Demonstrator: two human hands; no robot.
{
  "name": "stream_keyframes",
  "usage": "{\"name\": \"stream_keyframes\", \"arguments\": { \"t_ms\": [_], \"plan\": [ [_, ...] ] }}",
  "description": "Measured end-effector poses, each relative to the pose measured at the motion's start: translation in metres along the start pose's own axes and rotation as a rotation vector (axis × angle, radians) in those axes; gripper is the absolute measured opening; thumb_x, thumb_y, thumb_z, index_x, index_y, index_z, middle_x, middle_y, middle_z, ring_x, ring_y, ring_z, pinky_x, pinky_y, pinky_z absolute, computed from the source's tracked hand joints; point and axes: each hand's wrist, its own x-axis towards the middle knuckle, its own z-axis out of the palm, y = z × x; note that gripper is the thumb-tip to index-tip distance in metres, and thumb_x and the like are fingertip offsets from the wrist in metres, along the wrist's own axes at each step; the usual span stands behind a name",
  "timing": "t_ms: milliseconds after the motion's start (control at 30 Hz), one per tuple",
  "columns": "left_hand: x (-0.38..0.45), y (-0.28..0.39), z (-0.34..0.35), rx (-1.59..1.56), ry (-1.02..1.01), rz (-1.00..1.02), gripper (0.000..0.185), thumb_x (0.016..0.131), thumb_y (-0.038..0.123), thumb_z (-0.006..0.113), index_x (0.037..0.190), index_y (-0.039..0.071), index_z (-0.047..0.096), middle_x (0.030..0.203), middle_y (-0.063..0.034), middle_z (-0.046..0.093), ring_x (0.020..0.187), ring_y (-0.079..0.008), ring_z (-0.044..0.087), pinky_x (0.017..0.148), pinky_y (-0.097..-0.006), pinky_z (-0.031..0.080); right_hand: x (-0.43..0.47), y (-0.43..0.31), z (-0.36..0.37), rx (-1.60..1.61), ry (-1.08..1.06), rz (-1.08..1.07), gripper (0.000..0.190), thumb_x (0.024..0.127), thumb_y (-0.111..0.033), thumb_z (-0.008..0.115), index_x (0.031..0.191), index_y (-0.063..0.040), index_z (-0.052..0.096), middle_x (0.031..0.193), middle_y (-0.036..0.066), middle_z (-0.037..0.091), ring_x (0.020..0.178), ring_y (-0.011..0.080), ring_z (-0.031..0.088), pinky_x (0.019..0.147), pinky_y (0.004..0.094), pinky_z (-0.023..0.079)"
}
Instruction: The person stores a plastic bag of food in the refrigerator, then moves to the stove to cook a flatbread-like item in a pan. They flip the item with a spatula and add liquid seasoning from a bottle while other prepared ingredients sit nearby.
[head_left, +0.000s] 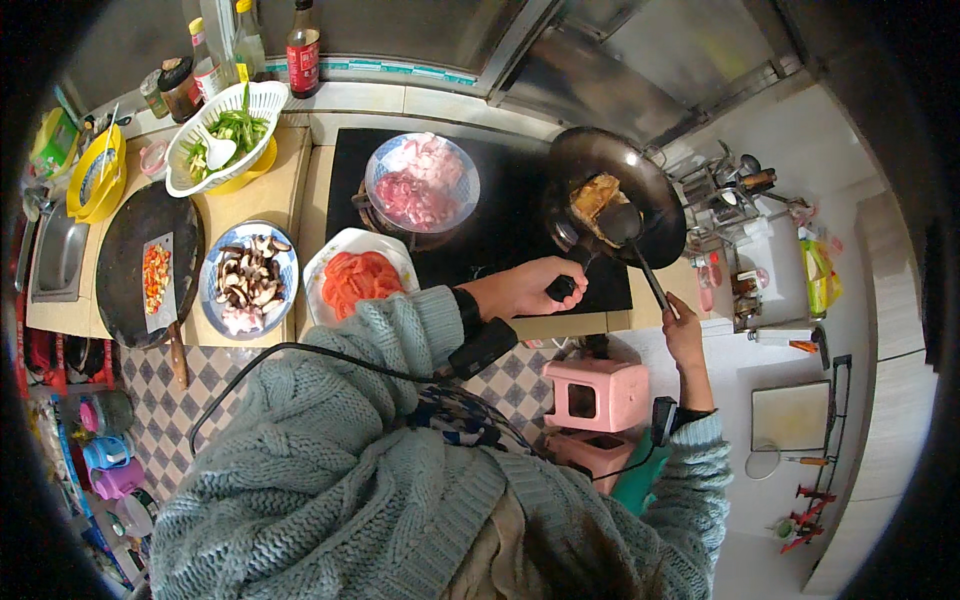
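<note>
My left hand (544, 289) grips the black handle of a dark wok (656, 199), which is tilted over the right side of the black cooktop (517, 195). My right hand (682, 330) is closed around the long handle of a cooking spatula (620, 223). Its dark, broad head rests against a browned piece of fried food (596, 196) in the wok and covers part of it. I cannot tell what the food is. To the left, a blue-and-white plate of sliced raw meat (420, 184) sits over the other burner.
Sliced tomatoes fill a white plate (405, 259) near my left forearm. Left of it are a plate of sliced mushrooms (253, 274) and a cleaver (161, 300) bearing chopped chilies on a round board (124, 300). A white colander (180, 161) holds green peppers. Pink stools (600, 379) stand below.
</note>
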Motion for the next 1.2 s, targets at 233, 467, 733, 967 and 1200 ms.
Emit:
{"name": "stream_keyframes", "arguments": {
  "t_ms": [233, 467, 733, 967, 1200],
  "plan": [
    [-0.007, 0.001, 0.004, 0.718, -0.180, 0.320, 0.004, 0.081, 0.004, 0.051, 0.084, 0.002, 0.047, 0.070, 0.0015, 0.044, 0.062, -0.0062, 0.042, 0.058, -0.0207, 0.038, -0.011, -0.015, 0.004, -0.099, 0.078, -0.146, 0.033, 0.085, -0.010, 0.050, 0.117, -0.003, 0.053, 0.100, 0.025, 0.059, 0.092, 0.0373, 0.059, 0.077, 0.0375, 0.047],
    [-0.011, 0.007, 0.012, 0.997, -0.166, 0.427, 0.011, 0.077, -0.004, 0.051, 0.085, 0.003, 0.048, 0.075, 0.0013, 0.046, 0.067, -0.0052, 0.042, 0.060, -0.0202, 0.038, -0.016, -0.015, 0.004, -0.136, 0.126, -0.197, 0.033, 0.086, -0.013, 0.049, 0.117, -0.001, 0.053, 0.101, 0.025, 0.058, 0.094, 0.0364, 0.058, 0.078, 0.0372, 0.046],
    [-0.013, 0.003, 0.033, 0.449, -0.084, 0.205, 0.009, 0.074, -0.002, 0.056, 0.078, 0.002, 0.049, 0.071, -0.0050, 0.049, 0.066, -0.0132, 0.049, 0.059, -0.0228, 0.041, -0.021, 0.003, 0.008, -0.118, 0.178, -0.150, 0.033, 0.086, -0.013, 0.050, 0.116, -0.001, 0.054, 0.099, 0.027, 0.058, 0.090, 0.0370, 0.059, 0.076, 0.0386, 0.047],
    [-0.016, -0.009, 0.041, 0.553, -0.060, 0.319, 0.005, 0.073, 0.003, 0.058, 0.073, 0.001, 0.052, 0.067, -0.0072, 0.050, 0.065, -0.0163, 0.051, 0.062, -0.0256, 0.042, -0.018, 0.033, 0.011, -0.050, 0.231, -0.159, 0.033, 0.085, -0.012, 0.050, 0.115, 0.001, 0.054, 0.095, 0.027, 0.059, 0.088, 0.0379, 0.059, 0.076, 0.0392, 0.047],
    [-0.006, -0.018, 0.035, 0.293, 0.024, 0.109, 0.009, 0.077, 0.004, 0.054, 0.070, 0.000, 0.051, 0.069, -0.0075, 0.052, 0.062, -0.0141, 0.047, 0.060, -0.0249, 0.041, -0.013, 0.047, 0.009, 0.038, 0.225, 0.000, 0.034, 0.085, -0.011, 0.052, 0.117, 0.000, 0.054, 0.078, 0.020, 0.061, 0.065, 0.0251, 0.059, 0.061, 0.0339, 0.046]
  ]
}}
